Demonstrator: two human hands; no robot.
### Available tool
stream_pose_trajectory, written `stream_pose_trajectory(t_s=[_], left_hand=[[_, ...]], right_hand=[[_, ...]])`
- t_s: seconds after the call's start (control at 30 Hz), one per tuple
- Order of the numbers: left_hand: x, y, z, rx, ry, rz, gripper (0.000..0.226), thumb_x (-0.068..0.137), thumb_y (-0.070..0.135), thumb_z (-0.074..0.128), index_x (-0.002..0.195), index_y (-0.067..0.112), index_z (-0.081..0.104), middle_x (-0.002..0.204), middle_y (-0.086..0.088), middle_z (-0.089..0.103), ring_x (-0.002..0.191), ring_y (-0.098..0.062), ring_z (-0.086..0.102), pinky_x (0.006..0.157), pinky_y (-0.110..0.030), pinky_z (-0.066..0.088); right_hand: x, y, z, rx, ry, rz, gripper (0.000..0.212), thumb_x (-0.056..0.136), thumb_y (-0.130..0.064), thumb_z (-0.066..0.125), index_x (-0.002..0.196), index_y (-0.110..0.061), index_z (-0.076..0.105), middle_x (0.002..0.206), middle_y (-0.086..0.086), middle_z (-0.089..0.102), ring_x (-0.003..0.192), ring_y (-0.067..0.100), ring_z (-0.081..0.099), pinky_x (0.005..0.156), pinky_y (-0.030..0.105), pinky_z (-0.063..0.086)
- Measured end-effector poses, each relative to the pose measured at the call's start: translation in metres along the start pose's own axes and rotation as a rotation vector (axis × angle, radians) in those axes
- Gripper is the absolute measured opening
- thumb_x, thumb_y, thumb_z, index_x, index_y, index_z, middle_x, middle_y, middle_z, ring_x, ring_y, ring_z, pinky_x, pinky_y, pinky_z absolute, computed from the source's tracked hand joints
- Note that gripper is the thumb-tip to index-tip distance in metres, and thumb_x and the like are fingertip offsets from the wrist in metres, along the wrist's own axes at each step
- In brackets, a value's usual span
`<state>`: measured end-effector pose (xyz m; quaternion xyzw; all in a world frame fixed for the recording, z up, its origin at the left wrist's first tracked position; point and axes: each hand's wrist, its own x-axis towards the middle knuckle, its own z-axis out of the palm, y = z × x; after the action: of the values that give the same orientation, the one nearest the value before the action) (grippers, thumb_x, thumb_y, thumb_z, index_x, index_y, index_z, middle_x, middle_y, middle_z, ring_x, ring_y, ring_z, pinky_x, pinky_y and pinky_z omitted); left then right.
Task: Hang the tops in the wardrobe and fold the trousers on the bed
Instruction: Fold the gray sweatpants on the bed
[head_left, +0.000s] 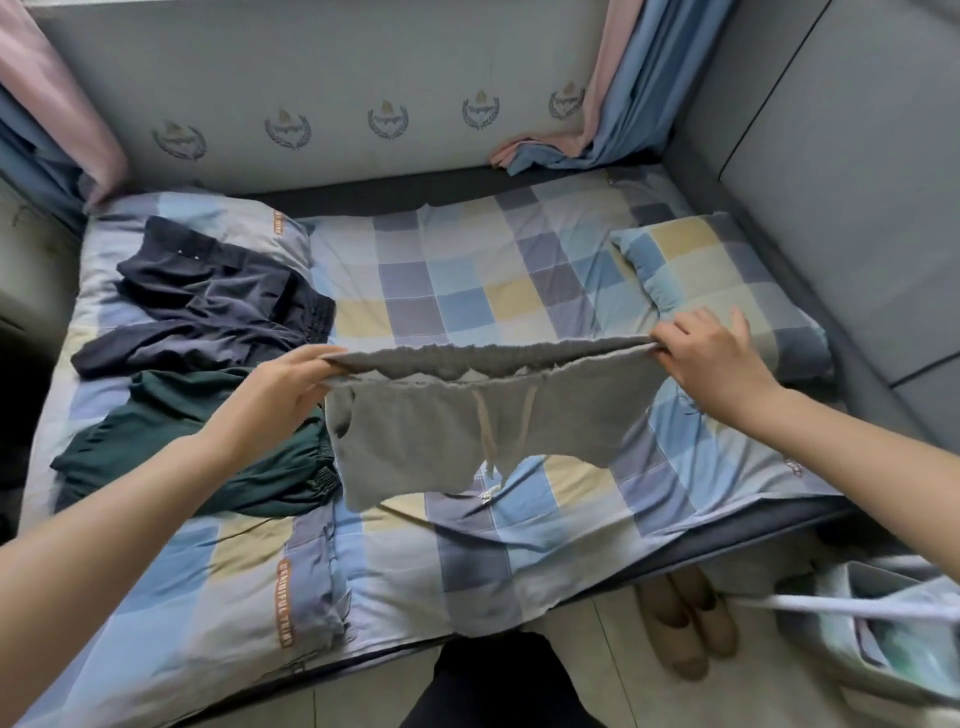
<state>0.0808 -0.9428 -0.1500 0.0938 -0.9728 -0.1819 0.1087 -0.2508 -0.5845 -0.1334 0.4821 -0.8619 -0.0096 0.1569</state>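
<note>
A pair of grey shorts (441, 431) with a pale drawstring hangs stretched by its waistband above the checked bed (519, 545). My left hand (283, 395) pinches the waistband's left end, and my right hand (711, 358) pinches its right end. The legs dangle just over the sheet. Dark navy trousers (208, 312) lie folded at the bed's left, with dark green trousers (192, 452) folded right below them, touching the grey shorts' left leg in the image.
A checked pillow (722, 291) lies at the right of the bed, and a folded duvet (291, 597) at the front left. Slippers (685, 623) sit on the floor under the bed edge. A laundry basket (883, 623) stands at bottom right. Curtains hang at both back corners.
</note>
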Motion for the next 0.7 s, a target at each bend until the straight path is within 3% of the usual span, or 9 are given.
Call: stream_pose_trajectory(t_s=[0.1,0.17,0.23,0.3,0.37,0.47,0.53,0.63,0.7], left_hand=[[0.009,0.001,-0.003,-0.117,0.117,-0.203,0.014,0.084,0.001,0.068,0.097,0.006,0.07,0.112,0.004,0.062,0.102,-0.021,0.062,0.09,-0.026,0.044],[0.009,0.007,-0.009,-0.265,0.013,-0.319,0.012,0.08,0.023,0.075,0.09,0.02,0.069,0.104,0.005,0.066,0.095,-0.012,0.062,0.083,-0.025,0.045],[0.001,0.013,-0.014,-0.45,-0.182,-0.421,0.013,0.075,0.034,0.079,0.081,0.025,0.071,0.077,0.007,0.069,0.069,-0.002,0.059,0.065,-0.018,0.045],[-0.014,0.016,-0.015,-0.575,-0.415,-0.528,0.011,0.075,0.027,0.082,0.078,0.02,0.074,0.064,0.006,0.068,0.057,-0.001,0.057,0.057,-0.014,0.042],[-0.029,0.016,-0.009,-0.617,-0.594,-0.597,0.021,0.077,0.031,0.08,0.089,0.015,0.075,0.078,-0.005,0.072,0.068,-0.009,0.063,0.065,-0.021,0.047],[-0.045,0.02,0.002,-0.897,-0.699,-0.82,0.025,0.087,0.012,0.067,0.109,-0.001,0.066,0.095,-0.016,0.073,0.081,-0.019,0.07,0.066,-0.026,0.054],[-0.052,0.023,0.009,-1.007,-0.768,-0.923,0.039,0.086,0.012,0.065,0.121,-0.004,0.059,0.111,-0.021,0.07,0.096,-0.029,0.069,0.076,-0.035,0.058],[-0.049,0.019,0.017,-1.07,-0.812,-0.963,0.044,0.09,0.014,0.064,0.13,0.004,0.051,0.125,-0.018,0.064,0.114,-0.034,0.063,0.096,-0.045,0.051],[-0.043,0.012,0.024,-1.05,-0.767,-1.015,0.052,0.087,0.018,0.069,0.135,0.019,0.05,0.131,-0.009,0.061,0.116,-0.028,0.062,0.097,-0.044,0.05]], right_hand=[[0.009,-0.001,-0.002,0.136,0.025,0.009,0.011,0.08,-0.017,0.072,0.085,-0.009,0.066,0.099,0.017,0.053,0.095,0.038,0.046,0.084,0.053,0.04],[0.011,-0.002,-0.005,0.305,-0.112,-0.024,0.009,0.081,-0.016,0.071,0.087,-0.009,0.067,0.118,0.019,0.051,0.109,0.039,0.043,0.093,0.047,0.038],[0.005,-0.002,-0.011,0.62,-0.381,-0.004,0.004,0.086,-0.015,0.066,0.086,-0.011,0.064,0.103,0.007,0.06,0.098,0.026,0.052,0.083,0.031,0.04],[-0.008,-0.004,-0.021,0.914,-0.688,0.129,0.011,0.092,-0.028,0.06,0.085,-0.02,0.06,0.075,-0.009,0.059,0.073,0.009,0.053,0.065,0.021,0.037],[-0.022,-0.004,-0.024,1.092,-0.912,0.242,0.016,0.095,-0.031,0.056,0.089,-0.017,0.06,0.074,-0.009,0.062,0.069,0.003,0.055,0.062,0.018,0.039],[-0.037,0.001,-0.017,1.19,-1.12,0.294,0.022,0.095,-0.034,0.056,0.087,-0.014,0.061,0.076,-0.002,0.058,0.068,0.005,0.056,0.059,0.018,0.043],[-0.037,0.006,-0.011,1.231,-1.225,0.313,0.026,0.092,-0.039,0.06,0.083,-0.015,0.061,0.075,0.0,0.054,0.069,0.01,0.054,0.061,0.023,0.043],[-0.024,0.017,-0.004,1.239,-1.282,0.359,0.036,0.079,-0.049,0.069,0.087,-0.014,0.062,0.083,0.006,0.058,0.081,0.018,0.056,0.07,0.03,0.044],[-0.011,0.022,0.0,1.211,-1.314,0.377,0.043,0.075,-0.052,0.071,0.088,-0.012,0.06,0.085,0.006,0.059,0.083,0.017,0.056,0.074,0.03,0.044]])
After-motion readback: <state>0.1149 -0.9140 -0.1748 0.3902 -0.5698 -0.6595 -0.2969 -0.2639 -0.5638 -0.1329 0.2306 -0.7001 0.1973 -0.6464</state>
